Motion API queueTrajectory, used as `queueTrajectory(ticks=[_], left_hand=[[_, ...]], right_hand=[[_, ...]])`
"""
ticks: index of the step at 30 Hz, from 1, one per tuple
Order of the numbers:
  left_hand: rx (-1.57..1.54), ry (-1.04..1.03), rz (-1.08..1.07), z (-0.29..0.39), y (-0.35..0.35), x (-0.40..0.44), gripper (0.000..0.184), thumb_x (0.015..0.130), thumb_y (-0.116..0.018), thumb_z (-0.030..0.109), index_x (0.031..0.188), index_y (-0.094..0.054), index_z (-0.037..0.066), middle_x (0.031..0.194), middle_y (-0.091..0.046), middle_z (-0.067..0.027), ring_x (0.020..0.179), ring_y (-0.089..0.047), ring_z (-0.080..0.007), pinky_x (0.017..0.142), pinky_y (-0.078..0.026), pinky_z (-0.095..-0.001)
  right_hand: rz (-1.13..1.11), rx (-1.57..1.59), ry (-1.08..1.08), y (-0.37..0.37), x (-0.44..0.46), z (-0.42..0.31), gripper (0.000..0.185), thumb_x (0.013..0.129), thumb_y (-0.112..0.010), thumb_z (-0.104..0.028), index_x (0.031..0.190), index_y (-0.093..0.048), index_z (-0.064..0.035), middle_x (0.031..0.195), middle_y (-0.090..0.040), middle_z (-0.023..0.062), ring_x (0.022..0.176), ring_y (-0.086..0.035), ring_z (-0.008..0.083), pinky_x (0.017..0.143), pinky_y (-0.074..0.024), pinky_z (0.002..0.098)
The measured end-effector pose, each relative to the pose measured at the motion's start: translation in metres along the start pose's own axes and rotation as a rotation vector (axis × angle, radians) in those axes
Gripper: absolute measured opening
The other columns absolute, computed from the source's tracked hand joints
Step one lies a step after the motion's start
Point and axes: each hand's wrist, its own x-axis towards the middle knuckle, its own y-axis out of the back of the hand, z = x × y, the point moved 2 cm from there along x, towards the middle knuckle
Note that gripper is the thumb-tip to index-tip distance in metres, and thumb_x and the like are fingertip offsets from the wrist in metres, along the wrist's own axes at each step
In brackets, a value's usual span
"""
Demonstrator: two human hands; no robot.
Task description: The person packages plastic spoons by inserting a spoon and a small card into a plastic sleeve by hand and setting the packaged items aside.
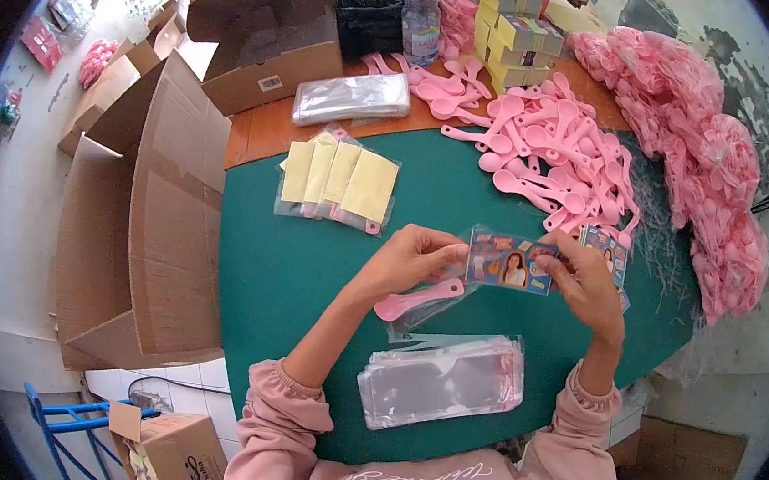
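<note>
My left hand [421,257] pinches the mouth of a clear plastic bag [428,313] with a pink spoon [420,298] in it, which hangs down to the left. Between finger and thumb, my right hand [584,280] grips a blue printed card [509,262]. The card's left end is at the bag's mouth by my left fingertips; how far inside it reaches, I cannot tell. More printed cards [610,249] show behind my right hand. Nearest my body lies a stack of clear plastic bags [441,382] on the green tabletop [308,279].
Packed bags with yellow card backs [339,179] lie at the left. A heap of pink spoons [553,145] spreads at the back right, beside bulging bags of spoons [719,178]. Card stacks [516,46], a plastic bottle [420,15] and cardboard boxes [180,222] border the table.
</note>
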Motion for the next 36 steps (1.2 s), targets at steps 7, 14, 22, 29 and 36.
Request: queueTrajectory(ticks=[7, 14, 22, 29, 36], left_hand=[[0.338, -0.035, -0.082, 0.007, -0.016, -0.004, 0.028, 0.082, -0.060, 0.025, 0.099, -0.064, 0.002, 0.066, -0.062, -0.0091, 0.057, -0.055, -0.0087, 0.054, -0.045, -0.0261], [0.435, -0.061, -0.180, 0.018, -0.025, -0.011, 0.039, 0.082, -0.059, 0.026, 0.115, -0.055, 0.005, 0.075, -0.065, -0.0169, 0.064, -0.064, -0.0225, 0.060, -0.047, -0.0317], [0.500, -0.080, -0.150, 0.012, -0.023, -0.008, 0.042, 0.081, -0.060, 0.026, 0.117, -0.053, 0.006, 0.079, -0.064, -0.0195, 0.070, -0.065, -0.0262, 0.066, -0.049, -0.0349], [0.465, -0.099, -0.161, 0.010, -0.026, -0.011, 0.056, 0.082, -0.060, 0.027, 0.127, -0.040, 0.000, 0.075, -0.064, -0.0186, 0.064, -0.062, -0.0285, 0.063, -0.047, -0.0342], [0.602, -0.243, -0.278, -0.011, 0.019, -0.001, 0.072, 0.078, -0.065, 0.030, 0.135, -0.027, 0.007, 0.091, -0.062, -0.0164, 0.070, -0.060, -0.0203, 0.066, -0.048, -0.0312]], right_hand=[[-0.216, -0.128, 0.210, -0.010, 0.000, 0.001, 0.011, 0.081, -0.056, -0.010, 0.086, -0.054, -0.0005, 0.062, -0.053, 0.0110, 0.052, -0.048, 0.0176, 0.050, -0.0389, 0.0277], [-0.338, -0.017, 0.218, -0.038, 0.005, 0.009, 0.020, 0.076, -0.063, -0.015, 0.085, -0.053, 0.0002, 0.062, -0.054, 0.0114, 0.052, -0.050, 0.0195, 0.052, -0.0414, 0.0301], [-0.207, -0.057, 0.103, -0.018, 0.002, -0.003, 0.019, 0.073, -0.065, -0.010, 0.082, -0.052, 0.0008, 0.068, -0.054, 0.0073, 0.061, -0.052, 0.0132, 0.054, -0.0427, 0.0276], [-0.223, 0.079, 0.203, -0.062, 0.007, 0.019, 0.020, 0.071, -0.066, -0.011, 0.081, -0.052, 0.0008, 0.065, -0.052, 0.0087, 0.058, -0.052, 0.0162, 0.055, -0.0433, 0.0283], [-0.217, 0.405, -0.131, -0.060, 0.012, 0.056, 0.020, 0.069, -0.070, -0.013, 0.081, -0.058, -0.0012, 0.069, -0.057, 0.0018, 0.062, -0.051, 0.0084, 0.055, -0.0402, 0.0223]])
